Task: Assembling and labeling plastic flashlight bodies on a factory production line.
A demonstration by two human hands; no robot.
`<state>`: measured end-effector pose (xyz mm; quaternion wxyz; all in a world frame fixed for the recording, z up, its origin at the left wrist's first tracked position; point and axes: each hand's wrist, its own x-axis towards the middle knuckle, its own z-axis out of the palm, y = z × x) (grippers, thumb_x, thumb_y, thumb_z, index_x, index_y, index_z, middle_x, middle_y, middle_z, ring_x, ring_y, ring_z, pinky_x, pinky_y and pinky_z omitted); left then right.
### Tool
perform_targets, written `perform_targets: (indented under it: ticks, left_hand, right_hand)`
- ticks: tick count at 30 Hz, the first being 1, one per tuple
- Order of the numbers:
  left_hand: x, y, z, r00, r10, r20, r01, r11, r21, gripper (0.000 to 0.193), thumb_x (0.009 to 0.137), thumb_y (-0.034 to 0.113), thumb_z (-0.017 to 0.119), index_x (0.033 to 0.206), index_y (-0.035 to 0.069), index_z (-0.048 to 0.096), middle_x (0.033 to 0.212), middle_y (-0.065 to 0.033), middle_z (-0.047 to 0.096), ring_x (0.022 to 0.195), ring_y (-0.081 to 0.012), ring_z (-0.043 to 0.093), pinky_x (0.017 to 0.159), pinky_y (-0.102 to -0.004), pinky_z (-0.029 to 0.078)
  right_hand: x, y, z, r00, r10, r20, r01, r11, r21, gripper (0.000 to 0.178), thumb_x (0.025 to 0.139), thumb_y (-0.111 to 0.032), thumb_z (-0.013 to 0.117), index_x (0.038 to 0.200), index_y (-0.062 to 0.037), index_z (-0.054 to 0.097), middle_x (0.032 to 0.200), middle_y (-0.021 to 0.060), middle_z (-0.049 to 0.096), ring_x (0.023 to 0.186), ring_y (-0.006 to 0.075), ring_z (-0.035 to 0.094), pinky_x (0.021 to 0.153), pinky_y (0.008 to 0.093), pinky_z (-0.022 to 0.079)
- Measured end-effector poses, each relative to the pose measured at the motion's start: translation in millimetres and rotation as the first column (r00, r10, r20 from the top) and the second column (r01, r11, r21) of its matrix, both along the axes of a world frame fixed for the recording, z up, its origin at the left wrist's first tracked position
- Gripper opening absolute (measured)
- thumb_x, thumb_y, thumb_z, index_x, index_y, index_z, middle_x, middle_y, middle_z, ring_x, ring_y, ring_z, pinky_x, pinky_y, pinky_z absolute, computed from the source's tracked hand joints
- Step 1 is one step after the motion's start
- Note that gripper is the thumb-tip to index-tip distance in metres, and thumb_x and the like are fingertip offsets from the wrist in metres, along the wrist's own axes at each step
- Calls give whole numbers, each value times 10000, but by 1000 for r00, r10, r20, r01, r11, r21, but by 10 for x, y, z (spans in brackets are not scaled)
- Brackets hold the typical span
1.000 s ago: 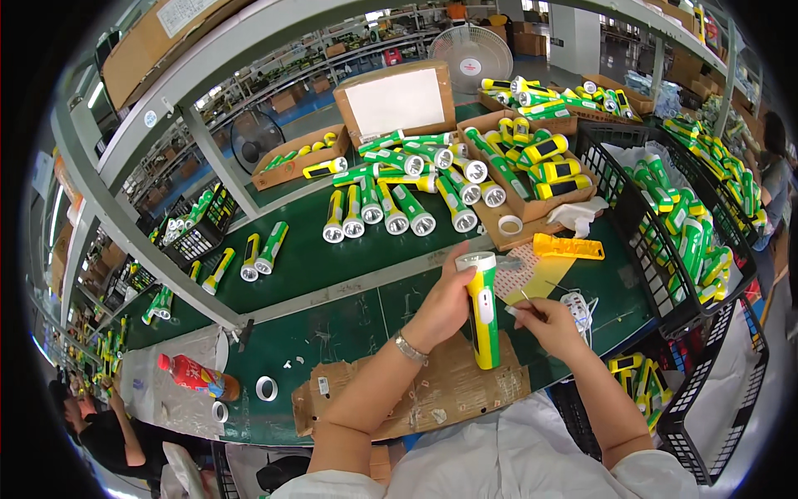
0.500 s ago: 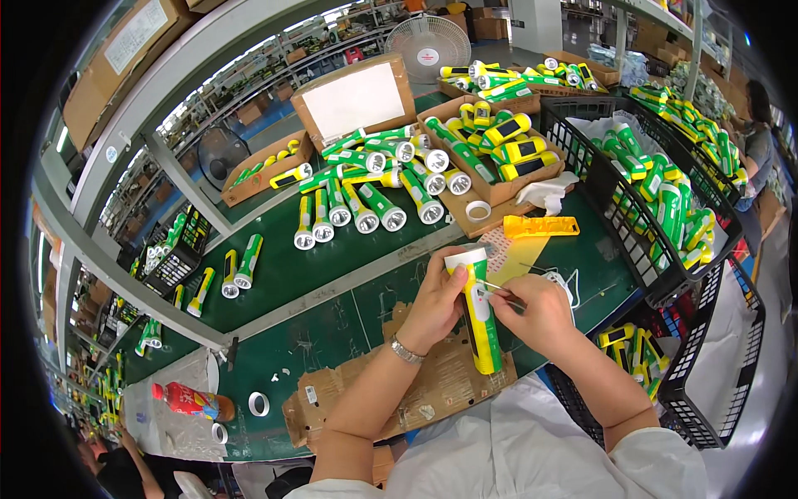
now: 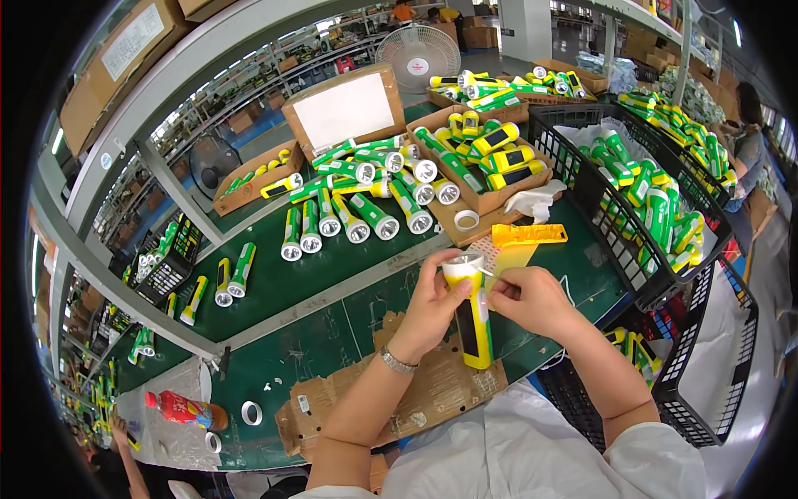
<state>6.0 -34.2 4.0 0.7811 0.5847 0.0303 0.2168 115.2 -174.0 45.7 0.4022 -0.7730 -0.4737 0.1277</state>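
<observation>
My left hand is wrapped round the white head of a green and yellow flashlight, which stands tilted with its lens end up and a dark panel along its body. Between the pinched fingers of my right hand is a thin metal tool, whose tip meets the flashlight just below its head. The tip itself is hard to make out. Under the flashlight's tail lies a flattened brown cardboard sheet. Beyond my hands is a yellow plastic strip.
Several finished-looking flashlights lie in a cluster on the green bench, beside an open carton of more. Black crates of flashlights stand at the right. A red-capped bottle and tape rolls lie at the left.
The flashlight has been turned in my left hand, bringing its dark panel and lens rim more into view. The tool's tip has moved up toward the head. The whole view has shifted slightly.
</observation>
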Motion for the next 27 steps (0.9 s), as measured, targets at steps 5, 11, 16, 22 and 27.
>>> perform_targets:
  ticks: [5, 11, 16, 22, 27]
  left_hand:
    - [102, -45, -331, 990, 141, 30, -142, 920, 365, 798, 788, 134, 654, 1351, 91, 91, 1249, -141, 384, 1148, -218, 422, 934, -318, 371]
    - [128, -14, -256, 957, 269, -107, -208, 896, 391, 880, 689, 63, 678, 1351, 61, 99, 1150, -163, 396, 1083, -236, 442, 919, -337, 376]
    - [127, 421, -570, 842, 525, -123, -443, 804, 396, 711, 729, 101, 699, 1264, 7, 241, 1076, -107, 459, 938, -185, 498, 805, -306, 440]
    - [97, 444, -480, 944, 220, -244, -254, 960, -114, 390, 853, 227, 573, 1156, 11, 451, 965, -84, 543, 842, -143, 529, 770, -309, 474]
    - [31, 452, -548, 984, -126, -129, 18, 780, -625, 435, 912, 330, 364, 1146, -24, 459, 1050, -184, 569, 809, -199, 603, 765, -374, 531]
  right_hand:
    - [-33, 107, -95, 985, -87, -149, 104, 988, 112, 154, 750, -115, 630, 705, 28, 596, 598, 64, 587, 522, 94, 536, 507, 228, 429]
    - [-82, 104, -270, 992, -127, 15, 123, 981, 151, 173, 718, -170, 640, 703, -2, 601, 660, 126, 620, 589, 269, 609, 559, 340, 481]
    - [-80, -30, -347, 986, -168, -10, 167, 971, 168, 141, 755, -104, 643, 744, 28, 595, 644, 86, 591, 515, 108, 539, 502, 237, 427]
    - [121, -28, -752, 992, -66, 108, 67, 998, -12, 178, 824, -140, 551, 912, -5, 627, 730, 128, 618, 695, 273, 595, 646, 336, 460]
    - [22, 80, -567, 948, 1, 319, 10, 999, -31, 221, 797, -190, 602, 966, -51, 630, 815, 102, 615, 782, 289, 580, 703, 378, 443]
